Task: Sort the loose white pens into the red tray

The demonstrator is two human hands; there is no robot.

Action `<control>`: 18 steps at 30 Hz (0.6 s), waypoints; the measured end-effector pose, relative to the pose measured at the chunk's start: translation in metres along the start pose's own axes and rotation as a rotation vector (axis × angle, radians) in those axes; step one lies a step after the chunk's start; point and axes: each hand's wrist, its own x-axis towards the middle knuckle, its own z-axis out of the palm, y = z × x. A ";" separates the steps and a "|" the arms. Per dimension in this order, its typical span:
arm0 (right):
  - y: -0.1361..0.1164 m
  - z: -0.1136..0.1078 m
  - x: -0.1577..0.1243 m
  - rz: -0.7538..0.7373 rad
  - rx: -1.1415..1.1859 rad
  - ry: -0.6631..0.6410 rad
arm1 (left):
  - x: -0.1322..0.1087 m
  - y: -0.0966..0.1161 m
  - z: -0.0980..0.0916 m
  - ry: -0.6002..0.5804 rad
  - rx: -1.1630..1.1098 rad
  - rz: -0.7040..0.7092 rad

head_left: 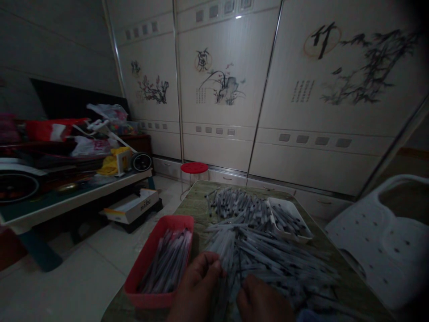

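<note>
My left hand (201, 281) is closed in a pinch in front of the pile, beside the red bin; what its fingertips hold, if anything, does not show clearly. My right hand (263, 297) is closed too, and a thin dark stick like a pen refill (240, 264) rises from its fingers. Between and beyond both hands lies a loose heap of translucent pen barrels (275, 250). Slim pens (167, 255) with dark ends fill the red plastic bin (133, 273) at the left. Dim light blurs the small parts.
Behind the heap lie many capped pens (234, 201), and a white tray (303, 217) of pens sits at the right. A white plastic chair (378, 241) stands right of the table (197, 192). Beyond are a red stool (194, 167) and a cluttered low table (80, 190).
</note>
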 end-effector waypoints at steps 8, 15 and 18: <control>0.019 -0.003 0.005 -0.020 0.252 0.100 | 0.002 -0.005 0.003 -0.006 0.022 0.016; 0.045 -0.029 0.004 0.063 0.711 0.133 | 0.008 -0.014 0.001 -0.074 0.014 -0.045; 0.058 -0.041 -0.001 0.086 0.889 0.123 | 0.008 -0.016 0.003 -0.135 -0.040 -0.067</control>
